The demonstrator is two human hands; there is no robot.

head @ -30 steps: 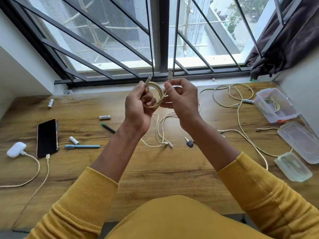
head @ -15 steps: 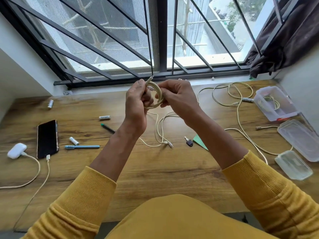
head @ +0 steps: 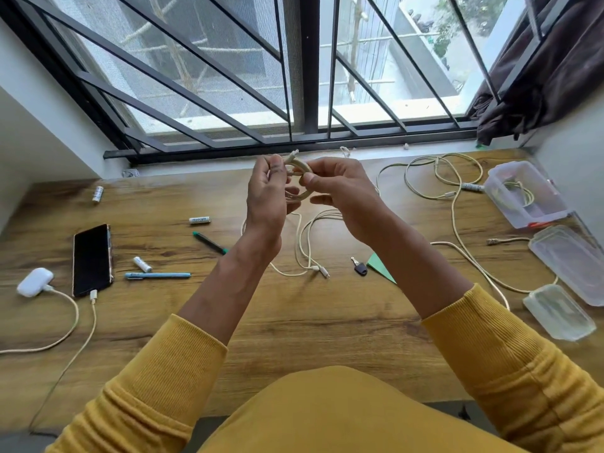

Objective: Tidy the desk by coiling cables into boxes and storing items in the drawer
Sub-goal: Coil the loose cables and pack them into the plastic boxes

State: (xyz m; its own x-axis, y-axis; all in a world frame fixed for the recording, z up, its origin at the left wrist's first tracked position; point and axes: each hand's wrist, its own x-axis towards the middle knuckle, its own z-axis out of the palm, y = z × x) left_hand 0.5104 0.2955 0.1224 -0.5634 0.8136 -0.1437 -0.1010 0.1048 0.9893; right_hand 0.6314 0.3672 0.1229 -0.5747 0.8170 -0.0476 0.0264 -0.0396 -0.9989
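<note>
both hands (head: pixel 266 197) raised, seemingly pinching coil (head: pixel 302 168)

window grille (head: pixel 209 93) of dark metal bars, some slanted, spans the top of view behind the desk. pale sill (head: pixel 376 112) visible through the bars; beyond it a building face and bamboo scaffold poles (head: pixel 356 50). green foliage (head: pixel 457 27) at upper right outside. dark brown curtain (head: pixel 549 70) bunched at the right edge of the window, its lower end hanging near the desk's far right corner. white wall (head: pixel 29 125) to the left of the window, another pale wall (head: pixel 575 152) on the right. mustard yellow sleeves (head: pixel 519 364) and the same fabric across the lap fill the bottom.
</note>
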